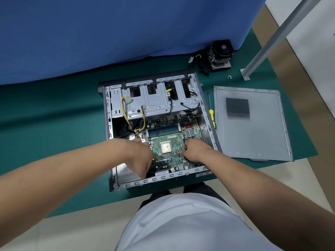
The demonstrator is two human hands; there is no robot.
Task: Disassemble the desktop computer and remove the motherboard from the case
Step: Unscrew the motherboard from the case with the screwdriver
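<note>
An open grey computer case [208,113] lies flat on a green mat. Inside it sits the green motherboard [168,138], with a bare silver CPU [166,148] at its centre and blue memory slots behind. My left hand [140,157] reaches down over the board's left edge with fingers curled at it near the front. My right hand [193,149] is curled at the board's right side, fingers pinching its edge. Yellow and black cables [143,117] hang from the drive cage [154,100] at the back.
The removed side panel [252,124] lies right of the case. A yellow-handled screwdriver [211,113] lies between them. A CPU cooler with fan [220,55] and loose screws [229,77] sit at the back right, near a metal post [268,44]. Blue cloth [108,33] hangs behind.
</note>
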